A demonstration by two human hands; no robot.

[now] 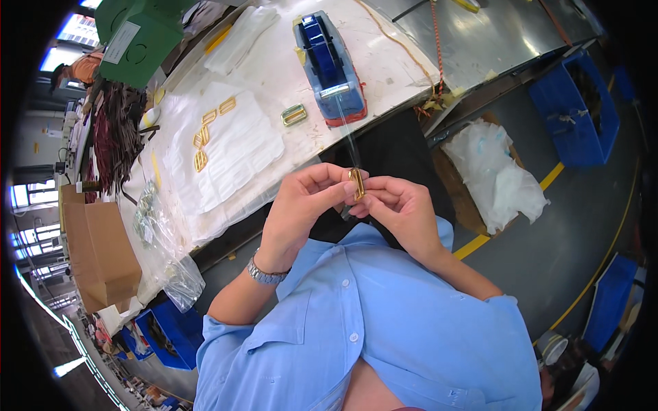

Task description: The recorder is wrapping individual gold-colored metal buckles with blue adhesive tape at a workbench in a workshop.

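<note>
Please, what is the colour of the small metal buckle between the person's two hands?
The buckle is shiny gold, seen best in the head view.

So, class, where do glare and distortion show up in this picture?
Head view: the windows at far left look overexposed; head view: glare streaks the metal tabletop; head view: the thin yellow floor line bows near the black rim; head view: highlights glint on the gold buckle.

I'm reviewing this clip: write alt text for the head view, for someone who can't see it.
A person's left hand and right hand hold a small gold buckle-like piece, with clear tape stretching toward them from a blue dispenser. Similar gold pieces lie on white sheeting on the worktable to the left.
</note>
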